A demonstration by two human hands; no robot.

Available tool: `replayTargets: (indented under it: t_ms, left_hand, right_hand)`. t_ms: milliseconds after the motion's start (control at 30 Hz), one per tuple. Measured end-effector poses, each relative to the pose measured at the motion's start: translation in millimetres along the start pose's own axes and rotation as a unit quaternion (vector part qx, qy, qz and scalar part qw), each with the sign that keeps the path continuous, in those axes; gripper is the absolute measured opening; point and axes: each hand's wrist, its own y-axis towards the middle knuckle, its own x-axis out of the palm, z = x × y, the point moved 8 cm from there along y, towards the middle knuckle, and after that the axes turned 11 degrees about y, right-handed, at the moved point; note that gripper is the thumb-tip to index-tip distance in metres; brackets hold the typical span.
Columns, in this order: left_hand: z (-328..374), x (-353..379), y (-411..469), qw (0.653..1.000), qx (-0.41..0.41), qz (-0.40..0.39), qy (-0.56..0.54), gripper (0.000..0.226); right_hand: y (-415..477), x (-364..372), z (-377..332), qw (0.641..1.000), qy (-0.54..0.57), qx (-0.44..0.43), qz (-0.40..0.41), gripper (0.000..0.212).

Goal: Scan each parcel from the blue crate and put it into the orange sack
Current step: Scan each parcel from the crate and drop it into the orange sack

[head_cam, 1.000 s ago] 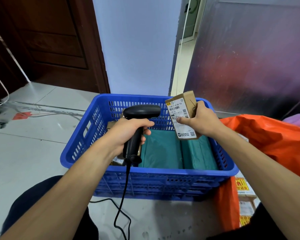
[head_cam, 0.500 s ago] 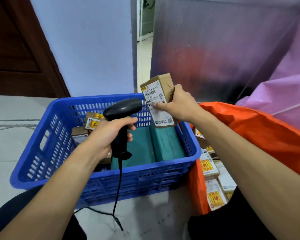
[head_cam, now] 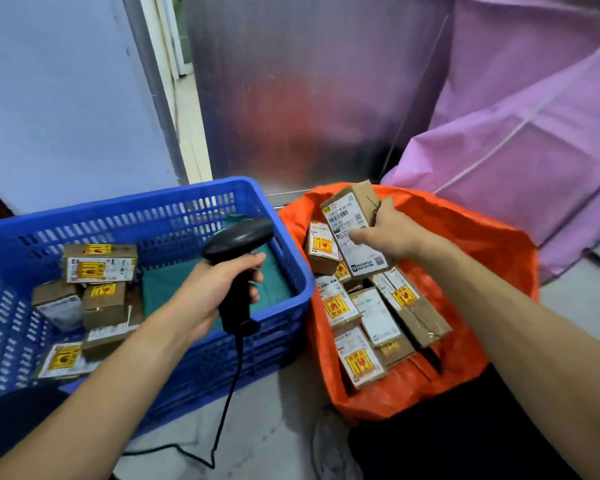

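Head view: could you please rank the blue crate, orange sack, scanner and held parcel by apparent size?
1. blue crate
2. orange sack, close behind
3. scanner and held parcel: alike, unranked

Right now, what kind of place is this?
Likely a small parcel-sorting or dispatch spot. Clues: the corded barcode scanner in the left hand, labelled cardboard parcels in the blue crate, and an orange sack holding more.

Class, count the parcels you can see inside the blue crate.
5, all in the left half of the blue crate: top parcel, left parcel, middle parcel, lower parcel, front parcel. Others may be hidden underneath.
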Motion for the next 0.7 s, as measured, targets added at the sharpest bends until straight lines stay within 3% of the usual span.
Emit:
replayTargets:
  t_ms: [167,233,333,700]
  left_hand:
    - [-19.6,27.1,10.0,0.999,-0.032,-0.011,0.029,0.011]
    - [-25.0,34.8,13.5,0.999,-0.044,-0.004,0.03,0.008]
    - [-30.9,40.5,16.7,0.998,-0.051,0.021,0.013,0.006]
    - [-41.0,40.6,19.3,0.998,-0.052,0.01,0.044,0.006]
  right_hand:
    - [-4.9,-11.3,54.6,0.988,0.092,0.109,-0.061,0.088]
    - [-1.2,-10.6,66.3,0.986,0.099,0.107,-0.075,0.078]
    - [8.2,-4.7,81.6,0.986,0.1,0.109,-0.076,0.045]
    - [22.2,27.5,123.5,0.966,0.116,0.222,-0.071,0.036]
